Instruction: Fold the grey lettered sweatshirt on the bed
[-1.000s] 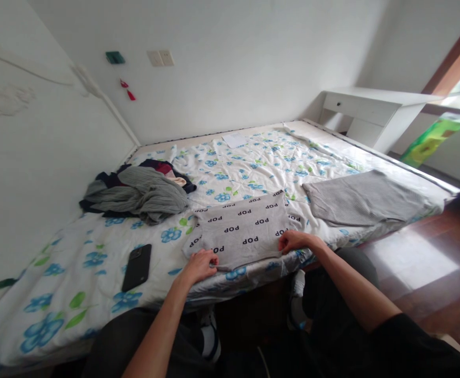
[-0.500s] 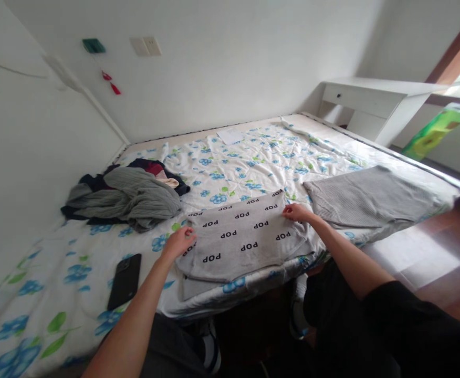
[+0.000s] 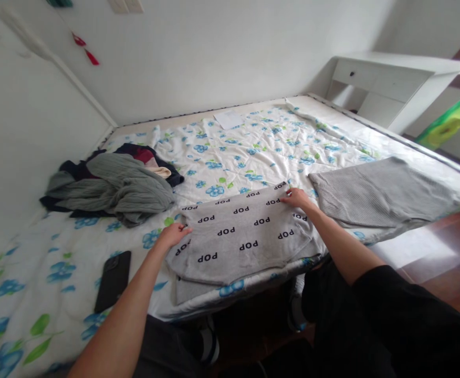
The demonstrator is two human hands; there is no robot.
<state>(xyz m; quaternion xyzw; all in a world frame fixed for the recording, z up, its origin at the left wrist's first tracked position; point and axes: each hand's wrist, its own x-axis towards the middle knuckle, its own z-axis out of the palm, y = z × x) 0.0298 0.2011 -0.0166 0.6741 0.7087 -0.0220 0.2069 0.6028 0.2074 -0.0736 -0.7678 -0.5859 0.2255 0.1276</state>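
A grey sweater [image 3: 233,231] printed with several black "POP" words lies flat near the front edge of the bed, the words upside down from where I look. Its sides are folded inward, and a plain grey hem shows beneath at the front. My left hand [image 3: 174,234] is closed on the sweater's left edge, thumb and fingers pinched together. On the opposite side my right hand [image 3: 296,198] pinches the right edge close to the far corner. The fingertips of both hands are partly hidden.
A floral sheet [image 3: 214,163] covers the bed. At the left is a heap of dark and grey clothes [image 3: 123,184], with a black phone [image 3: 113,281] nearer me. A ribbed grey garment [image 3: 379,191] lies flat at the right. White paper [image 3: 229,119] and a white desk [image 3: 383,79] are farther back.
The view has tilted down a little. My left hand has closed on the sweater's left edge, and my right hand has shifted slightly toward the far right corner.
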